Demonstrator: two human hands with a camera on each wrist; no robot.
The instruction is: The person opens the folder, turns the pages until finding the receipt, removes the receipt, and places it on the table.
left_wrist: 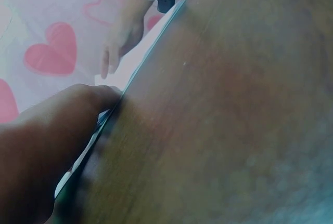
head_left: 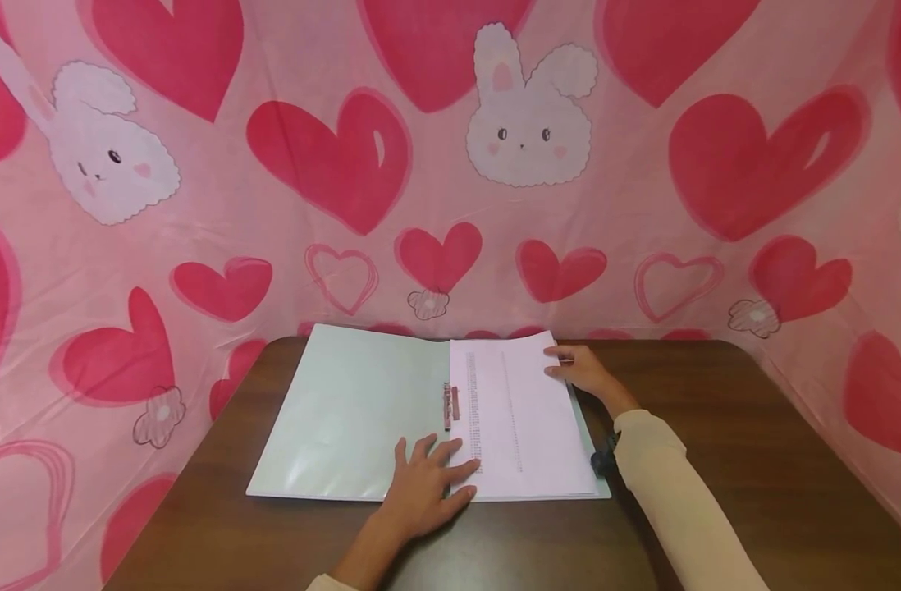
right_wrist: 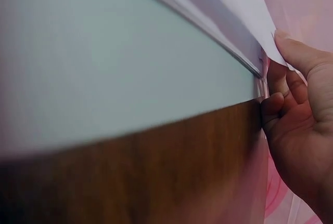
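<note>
A pale green folder [head_left: 354, 410] lies spread open on the table, with a clip fastener [head_left: 446, 407] near its fold. On its right half is a stack of paper, the top printed sheet [head_left: 542, 427] showing columns of small text. My right hand [head_left: 587, 373] pinches that sheet at its upper right edge; in the right wrist view the thumb [right_wrist: 299, 52] is on one face, fingers behind, and the sheet's corner is lifted off the pages below. My left hand [head_left: 424, 488] rests with spread fingers across the folder's lower middle, fingertips on the sheet's lower left.
The dark brown wooden table [head_left: 716, 443] extends around the folder on both sides and in front. A pink cloth [head_left: 436, 205] with hearts and rabbits hangs behind and beside it. A dark device [head_left: 604, 460] is strapped at my right wrist.
</note>
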